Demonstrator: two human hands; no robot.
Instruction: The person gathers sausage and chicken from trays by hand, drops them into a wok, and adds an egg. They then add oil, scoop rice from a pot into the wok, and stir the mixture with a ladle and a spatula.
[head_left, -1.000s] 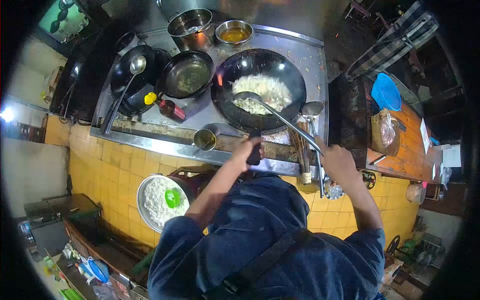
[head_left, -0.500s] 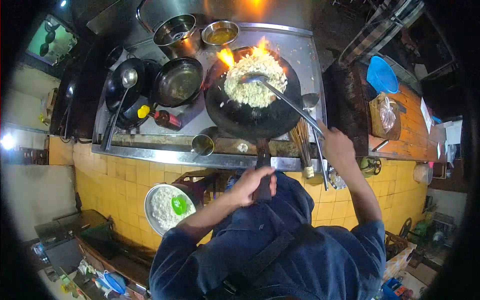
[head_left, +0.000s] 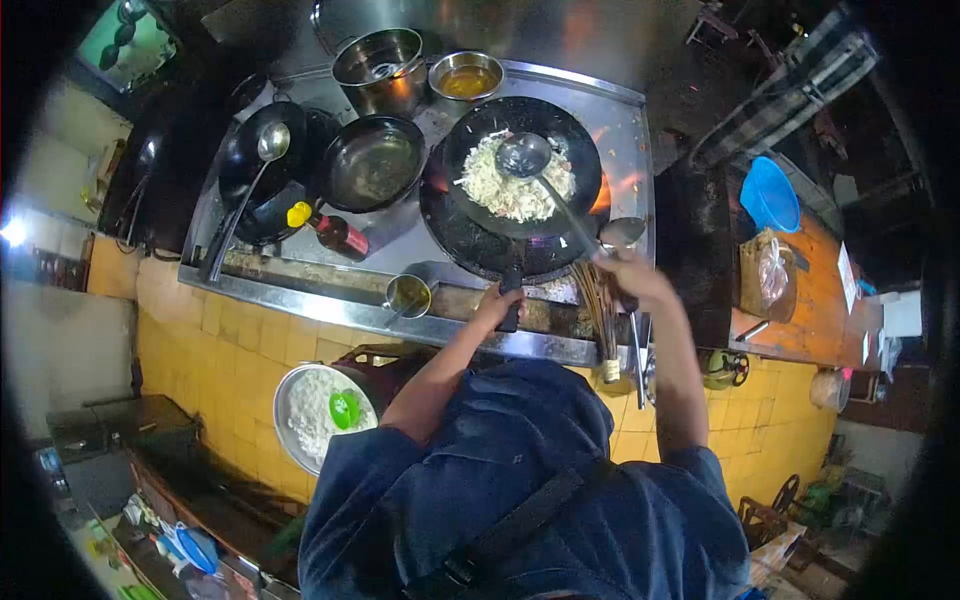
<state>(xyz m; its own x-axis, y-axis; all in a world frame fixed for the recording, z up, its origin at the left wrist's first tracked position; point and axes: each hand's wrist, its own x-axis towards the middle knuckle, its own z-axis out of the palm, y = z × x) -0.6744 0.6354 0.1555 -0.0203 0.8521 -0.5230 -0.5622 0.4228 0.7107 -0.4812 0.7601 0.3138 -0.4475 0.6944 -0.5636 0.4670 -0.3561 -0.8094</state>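
A black wok full of pale fried rice sits over the burner on the steel stove. My left hand grips the wok handle at the stove's front edge. My right hand holds the long handle of a metal ladle, whose bowl hovers over the rice. Orange flames lick up at the wok's right side.
Left of the wok are a smaller pan, a black pan with a ladle, a steel pot, a bowl of oil, a sauce bottle and a cup. A basin of rice stands below the stove. A blue bowl sits on the right counter.
The wok, tilted up and pulled back with rice tossed amid flames, has dropped onto the burner. My left hand moved forward with the handle; the ladle rose above the rice.
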